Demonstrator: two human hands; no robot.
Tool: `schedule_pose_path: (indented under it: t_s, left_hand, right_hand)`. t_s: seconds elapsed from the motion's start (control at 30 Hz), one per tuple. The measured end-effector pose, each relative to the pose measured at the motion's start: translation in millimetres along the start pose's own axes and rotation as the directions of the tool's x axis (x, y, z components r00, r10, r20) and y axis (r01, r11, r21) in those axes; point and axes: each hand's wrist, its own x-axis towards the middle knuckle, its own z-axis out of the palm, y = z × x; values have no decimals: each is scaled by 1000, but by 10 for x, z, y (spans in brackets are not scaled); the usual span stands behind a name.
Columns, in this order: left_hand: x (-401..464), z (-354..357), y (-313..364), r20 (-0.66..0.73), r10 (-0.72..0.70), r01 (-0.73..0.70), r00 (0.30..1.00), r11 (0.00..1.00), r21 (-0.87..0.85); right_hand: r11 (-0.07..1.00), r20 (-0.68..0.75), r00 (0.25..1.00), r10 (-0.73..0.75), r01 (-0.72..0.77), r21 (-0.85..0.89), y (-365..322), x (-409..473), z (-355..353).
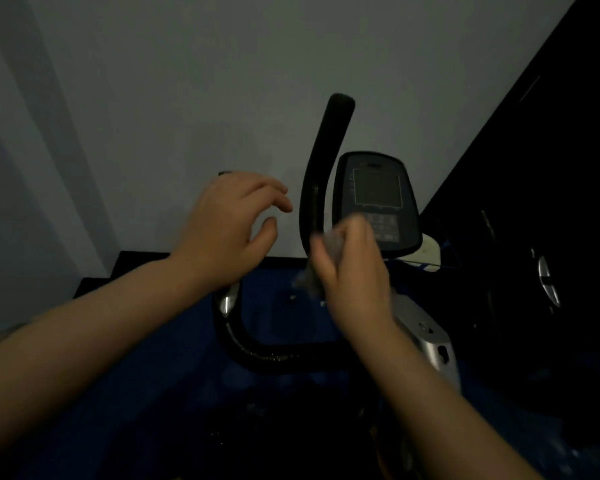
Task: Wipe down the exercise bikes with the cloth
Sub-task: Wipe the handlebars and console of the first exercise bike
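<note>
Handlebar [321, 174] long axis near upright, tip up; right hand [352, 268] clutches cloth [333, 244] against it; left hand [229, 223] spread, empty.

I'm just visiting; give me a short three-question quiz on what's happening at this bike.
1. Which hand holds the cloth?
2. True or false: the left hand grips a handlebar.
3. The console stands on which side of the upright handlebar: A left, B right?

Key: 1. The right hand. 2. False, its fingers are spread, holding nothing. 3. B.
</note>
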Motion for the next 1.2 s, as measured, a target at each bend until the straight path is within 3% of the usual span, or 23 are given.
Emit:
schedule_pose_path:
  t_s: [0.1, 0.23, 0.33, 0.43, 0.5, 0.6, 0.7, 0.87, 1.0, 1.1, 1.2]
  left_hand:
    - [179, -16, -184, 33, 43, -47, 999, 990, 133]
    - [329, -18, -243, 186, 6, -33, 982, 989, 141]
    - [291, 4, -246, 156, -13, -18, 988, 980, 198]
    - [263, 72, -244, 73, -37, 19, 997, 972, 234]
    - [275, 117, -225, 5, -64, 62, 998, 978, 201]
    - [256, 128, -222, -46, -56, 63, 997, 984, 168]
    - [254, 112, -229, -59, -60, 68, 996, 986, 150]
    - [243, 132, -247, -53, -63, 68, 997, 994, 91]
    - [256, 134, -266, -41, -44, 48, 998, 995, 83]
    - [256, 132, -264, -54, -63, 65, 997, 997, 35]
    - [254, 132, -253, -62, -82, 83, 995, 996, 16]
  right_hand:
    - [989, 38, 993, -107, 111, -98, 113, -293, -89]
    - [1000, 38, 999, 6, -7, 24, -111, 310, 83]
    - [993, -8, 998, 61, -60, 104, -83, 186, 56]
    - [998, -3, 999, 44, -43, 45, 11, -144, -84]
    - [998, -3, 999, 52, -52, 46, -12, 94, -37]
    - [975, -2, 985, 174, -172, 142, -191, 637, 117]
    - [940, 1, 972, 234, -226, 254, -150, 513, 101]
    - [987, 22, 990, 136, -137, 81, -57, 215, -24]
    - [964, -84, 983, 161, -138, 228, -208, 792, 165]
    - [933, 19, 981, 196, -192, 305, -109, 525, 102]
    - [971, 74, 991, 113, -126, 205, 7, 129, -60]
